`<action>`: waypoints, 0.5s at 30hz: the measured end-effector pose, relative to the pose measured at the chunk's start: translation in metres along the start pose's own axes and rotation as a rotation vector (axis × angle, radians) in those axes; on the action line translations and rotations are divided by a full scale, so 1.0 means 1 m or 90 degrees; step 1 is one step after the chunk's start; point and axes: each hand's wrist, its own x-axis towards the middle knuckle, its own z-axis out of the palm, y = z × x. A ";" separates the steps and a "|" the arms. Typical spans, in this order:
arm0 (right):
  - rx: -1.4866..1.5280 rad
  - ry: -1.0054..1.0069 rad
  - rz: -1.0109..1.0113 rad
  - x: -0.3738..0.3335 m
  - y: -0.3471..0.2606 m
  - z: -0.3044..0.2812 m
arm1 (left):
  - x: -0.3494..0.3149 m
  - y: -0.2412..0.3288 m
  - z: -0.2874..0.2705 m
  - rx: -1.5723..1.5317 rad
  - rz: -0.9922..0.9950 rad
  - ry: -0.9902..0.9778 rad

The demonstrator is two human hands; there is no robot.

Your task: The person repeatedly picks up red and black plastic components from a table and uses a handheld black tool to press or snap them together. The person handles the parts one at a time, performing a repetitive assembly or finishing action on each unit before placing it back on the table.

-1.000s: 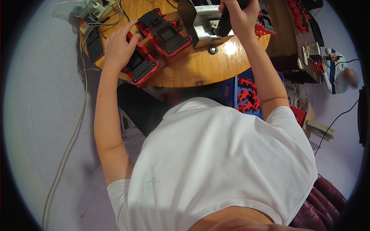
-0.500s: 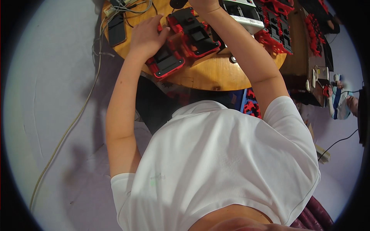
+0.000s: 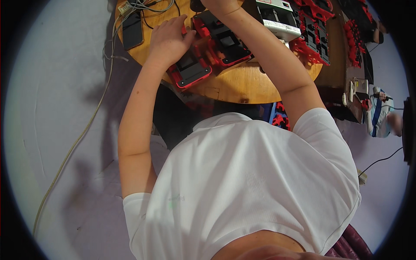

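Note:
My left hand [image 3: 170, 42] lies over the left red-and-black plastic housing [image 3: 193, 73], its fingers stretched out and the thumb apart. Beside it to the right is a second red-and-black housing [image 3: 229, 43] with a rectangular recess. Above that one, my right hand [image 3: 223, 5] is cut by the upper edge, so its fingers do not show. A dark rounded object [image 3: 197, 5] sits right beside this hand; whether the hand grips it is hidden.
A wooden round table [image 3: 249, 89] carries a phone [image 3: 132, 32], tangled cables [image 3: 149, 6], a silver-white device [image 3: 279, 19] and several red-and-black parts [image 3: 313, 39]. Below its edge stands a blue crate [image 3: 274, 113] with red parts. Another person [image 3: 381, 112] is at the far right.
The view has shifted slightly, moving the table things a little to the right. My right hand has moved slightly left; my left hand stays on the left housing.

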 end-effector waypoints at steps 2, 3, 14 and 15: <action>-0.004 -0.010 -0.006 0.002 -0.003 -0.008 | -0.001 0.001 0.000 0.003 -0.003 -0.006; 0.042 -0.003 0.024 0.001 -0.010 -0.015 | 0.001 -0.001 0.003 0.006 0.003 0.003; -0.139 0.057 0.046 -0.045 -0.107 -0.171 | 0.005 -0.010 0.002 0.006 0.017 -0.020; -0.153 0.062 0.025 -0.052 -0.106 -0.173 | 0.003 -0.013 0.002 0.006 0.012 -0.018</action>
